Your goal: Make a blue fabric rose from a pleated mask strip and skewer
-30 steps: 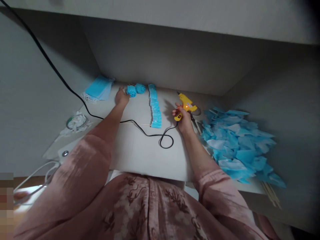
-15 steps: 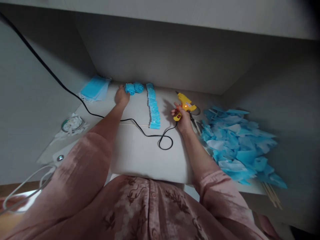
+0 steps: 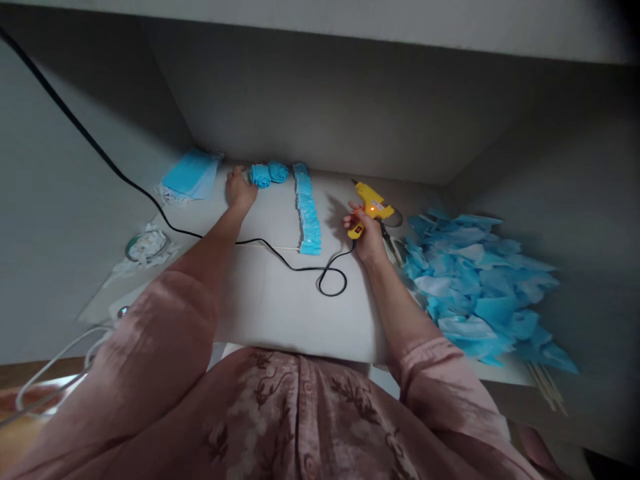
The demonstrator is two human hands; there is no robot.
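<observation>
Head view: glue gun (image 3: 371,199), yellow, one, orange light lit, handle wrapped by the curled fingers of the right hand (image 3: 369,241), nozzle towards the back wall; left hand (image 3: 241,189), fingers loosely parted, just beside two rolled blue rosettes (image 3: 260,176), contact uncertain; pleated blue strip (image 3: 307,213), lying between the hands, near end at a thin stick (image 3: 287,249); blue scraps (image 3: 480,283), heaped, far right; blue masks (image 3: 187,173), stacked, back left
</observation>
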